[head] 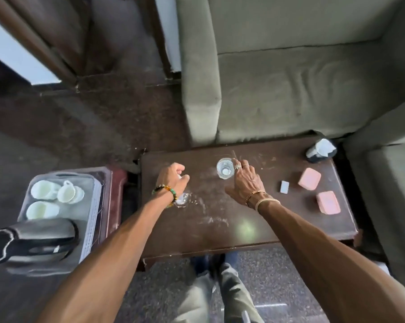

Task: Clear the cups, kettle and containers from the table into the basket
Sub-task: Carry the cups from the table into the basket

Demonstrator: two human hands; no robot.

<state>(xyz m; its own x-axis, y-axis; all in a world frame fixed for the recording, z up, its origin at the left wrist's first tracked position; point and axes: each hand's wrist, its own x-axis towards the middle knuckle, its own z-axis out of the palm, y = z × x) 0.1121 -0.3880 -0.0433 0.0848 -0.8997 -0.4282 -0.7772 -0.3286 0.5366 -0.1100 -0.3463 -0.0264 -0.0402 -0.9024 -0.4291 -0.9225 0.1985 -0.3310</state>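
On the brown table (220, 231) my left hand (173, 180) grips a clear glass (182, 201) from above; only its base shows below my wrist. A second clear glass (224, 169) stands upright further back. My right hand (243, 180) is beside it, fingertips at its right rim and thumb spread, not closed round it. Two pink containers (309, 179) (328, 202) lie on the table's right side. Left of the table, the grey basket (93, 206) holds three white cups (44, 190) and a black kettle (33, 241).
A small pale block (284, 186) lies left of the pink containers. A dark holder with white paper (320, 150) stands at the table's far right corner. A grey-green sofa (290, 89) is behind the table. The basket rests on a reddish stool (117, 183).
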